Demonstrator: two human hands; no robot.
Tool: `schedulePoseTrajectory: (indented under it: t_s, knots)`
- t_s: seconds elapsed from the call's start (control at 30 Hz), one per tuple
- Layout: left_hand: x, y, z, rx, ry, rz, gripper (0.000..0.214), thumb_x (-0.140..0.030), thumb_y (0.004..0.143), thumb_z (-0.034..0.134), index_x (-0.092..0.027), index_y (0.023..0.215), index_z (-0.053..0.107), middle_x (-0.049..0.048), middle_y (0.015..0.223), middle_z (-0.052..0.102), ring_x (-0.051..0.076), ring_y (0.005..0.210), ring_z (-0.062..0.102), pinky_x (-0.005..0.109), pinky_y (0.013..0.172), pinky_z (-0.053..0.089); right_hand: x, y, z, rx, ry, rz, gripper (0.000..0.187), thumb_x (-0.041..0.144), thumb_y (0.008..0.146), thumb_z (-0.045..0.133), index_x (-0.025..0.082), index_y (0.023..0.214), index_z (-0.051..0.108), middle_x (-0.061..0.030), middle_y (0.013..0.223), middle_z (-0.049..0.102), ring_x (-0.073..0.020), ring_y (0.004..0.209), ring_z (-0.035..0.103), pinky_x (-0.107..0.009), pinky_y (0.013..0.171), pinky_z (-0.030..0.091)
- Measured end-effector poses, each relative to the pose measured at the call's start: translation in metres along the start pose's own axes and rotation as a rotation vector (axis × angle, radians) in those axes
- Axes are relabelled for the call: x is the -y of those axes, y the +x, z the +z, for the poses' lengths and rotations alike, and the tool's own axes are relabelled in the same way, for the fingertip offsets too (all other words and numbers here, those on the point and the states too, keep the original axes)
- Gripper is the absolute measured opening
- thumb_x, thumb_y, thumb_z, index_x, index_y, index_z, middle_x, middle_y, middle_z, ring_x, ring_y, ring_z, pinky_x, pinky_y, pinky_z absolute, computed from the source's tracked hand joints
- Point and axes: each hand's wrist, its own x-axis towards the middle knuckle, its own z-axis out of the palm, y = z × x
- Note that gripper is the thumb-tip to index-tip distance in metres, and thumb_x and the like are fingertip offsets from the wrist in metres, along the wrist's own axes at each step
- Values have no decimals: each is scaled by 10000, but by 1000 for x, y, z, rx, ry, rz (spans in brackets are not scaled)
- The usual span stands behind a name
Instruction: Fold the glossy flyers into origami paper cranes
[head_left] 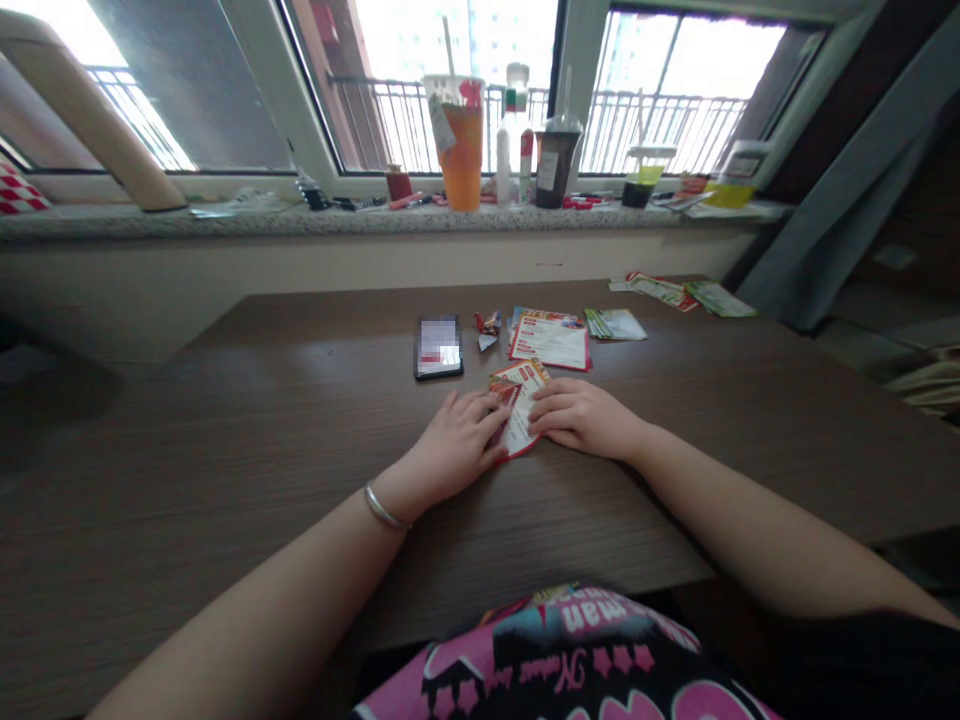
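Paper flyer [519, 420] is pressed flat on the surface [225, 450] between both hands, long axis pointing away from body; left hand [454, 440] overlaps one edge, right hand [585, 418] touches the other, fingers extended, not gripping.

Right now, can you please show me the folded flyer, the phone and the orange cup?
Folded flyer [517, 430], head view, on its white middle.
Phone [439, 347], head view, on its blurred screen.
Orange cup [460, 165], head view, on its side.

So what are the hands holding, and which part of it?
They're holding a folded paper flyer down. The fingers of the left hand rest on its left edge, and the fingers of the right hand rest on its right edge.
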Motion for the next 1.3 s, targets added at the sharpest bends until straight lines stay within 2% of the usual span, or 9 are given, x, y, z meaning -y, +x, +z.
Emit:
schedulePoseTrajectory:
  t_s: [0.13, 0.27, 0.37, 0.47, 0.63, 0.8, 0.9, 1.03, 1.3]
  knots:
    - [-1, 3, -6, -110, 43, 72, 208, -256, 948, 457, -219, 1043, 638, 55, 1163, 651, 236, 1163, 536, 522, 1112, 256, 6, 3, -4, 31, -17, 3, 203, 277, 916, 528, 227, 950, 721, -40, 963, 736, -203, 988, 628, -357, 904, 465]
    - [-1, 2, -7, -113, 34, 90, 197, -219, 945, 450, -208, 988, 641, 67, 1138, 665, 236, 1143, 561, 525, 1086, 303, 16, 4, -10, 109, -50, 123, 195, 268, 895, 523, 202, 923, 704, -56, 881, 728, -191, 827, 652, -311, 762, 469]
    - [-1, 0, -8, -60, -30, 74, 205, -299, 918, 506, -211, 1061, 625, 65, 1184, 651, 255, 1148, 558, 525, 1066, 338, 19, 4, -15, 160, -20, 212, 164, 250, 847, 556, 191, 921, 690, -61, 874, 721, -191, 813, 655, -294, 735, 462]
    - [0, -1, -8, -13, -78, 63, 348, -381, 870, 575, -208, 1171, 588, 62, 1297, 595, 289, 1228, 497, 474, 1052, 381, 17, 2, -19, 189, 62, 270, 176, 234, 815, 579, 202, 953, 684, -50, 915, 723, -189, 849, 657, -294, 766, 467]
    - [2, 0, -3, -21, -44, 53, 329, -307, 927, 481, -231, 1232, 575, 27, 1365, 551, 278, 1258, 469, 461, 1073, 354, 8, -1, -19, 176, 227, 321, 181, 228, 829, 576, 212, 962, 697, -29, 933, 730, -168, 859, 662, -285, 794, 479]
    - [2, 0, -2, -26, -29, 62, 347, -283, 939, 450, -212, 1259, 563, 69, 1320, 572, 245, 1202, 511, 426, 1052, 368, -1, -5, -16, 145, 408, 341, 166, 263, 846, 602, 211, 940, 728, -27, 910, 742, -146, 798, 670, -262, 739, 498]
    - [2, -1, -3, 17, -64, 72, 407, -328, 917, 499, -201, 1303, 529, 71, 1371, 530, 253, 1268, 455, 412, 1094, 324, -9, -9, -13, 132, 522, 340, 178, 315, 846, 623, 203, 916, 742, -44, 940, 744, -163, 864, 670, -281, 776, 504]
    - [4, -2, -3, 102, -73, 59, 499, -408, 938, 459, -236, 1405, 420, 50, 1473, 432, 278, 1361, 347, 456, 1125, 261, -17, -13, -11, 158, 603, 417, 250, 387, 839, 635, 195, 955, 746, -58, 960, 741, -177, 864, 663, -307, 796, 504]
    - [2, -3, 1, 207, -42, 15, 629, -501, 958, 362, -237, 1508, 209, 53, 1569, 240, 301, 1448, 166, 518, 1146, 162, -18, -14, -18, 218, 591, 497, 302, 422, 832, 630, 177, 963, 749, -57, 885, 735, -165, 768, 630, -295, 725, 479]
